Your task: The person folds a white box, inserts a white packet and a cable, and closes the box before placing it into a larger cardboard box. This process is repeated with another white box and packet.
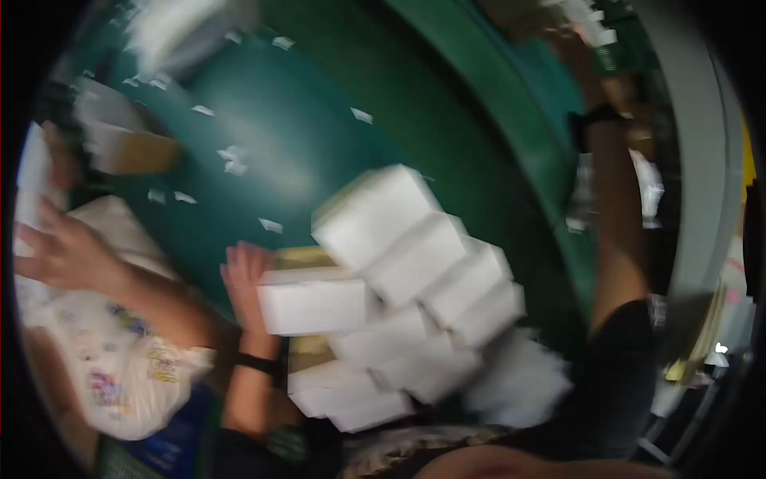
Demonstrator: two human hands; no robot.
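Note:
My left hand [249, 283], with a black band on the wrist, rests at the left end of a white box [313, 305]. Its fingers stretch upward and lie open against the box's side. This box belongs to a pile of several plain white boxes [415, 259] on the green table in front of me. Far out to the upper right reaches my right hand [573, 54], also below a black wristband. It is close to small white pieces [598, 28] at the picture's edge. Motion blur smears its fingers, so I cannot make out any grip.
Small white scraps [233, 162] lie scattered over the green table [279, 88]. A co-worker's hand [68, 251] and patterned white shirt [128, 375] are at the left, near an open carton [120, 132]. Whitish plastic [519, 383] sits beside the pile. A grey post [702, 144] stands right.

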